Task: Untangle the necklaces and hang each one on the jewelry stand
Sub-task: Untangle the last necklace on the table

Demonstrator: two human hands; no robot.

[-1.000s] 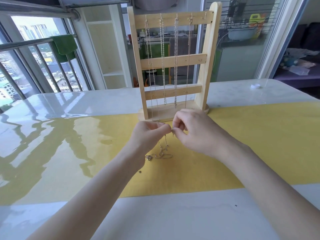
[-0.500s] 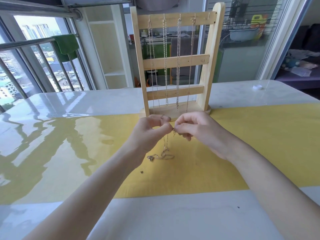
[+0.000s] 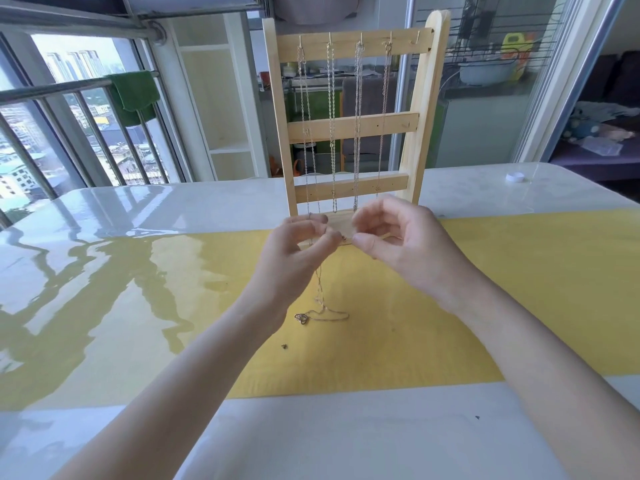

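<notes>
Necklace (image 3: 320, 292) is pinched at its top end by both hands in front of the stand (image 3: 349, 128), just above the yellow mat (image 3: 519, 289). Left hand (image 3: 294, 251) and right hand (image 3: 398, 237) meet fingertip to fingertip at about the stand's base, each thumb and forefinger closed on the chain; likely at the clasp, but it's too small to confirm. Right hand's other fingers are curled loosely above the pinch. From the pinch the chain hangs straight down, and its lower end lies on the mat in a small loop, with a pendant (image 3: 301, 318) at the left of that loop. Stand is upright at the mat's far edge on the white table (image 3: 138, 209): wooden frame, three crossbars, hooks along the top bar. Four chains (image 3: 332, 133) hang from the top hooks, one per hook, reaching down to about the bottom bar; the rightmost hook (image 3: 417, 38) is bare. Small dark speck (image 3: 284, 346) sits on the mat near the left forearm, well apart from the pendant. White cap (image 3: 515, 177) sits on the table far right, behind the mat. Green towel (image 3: 133, 95) hangs over the balcony rail at back left.
</notes>
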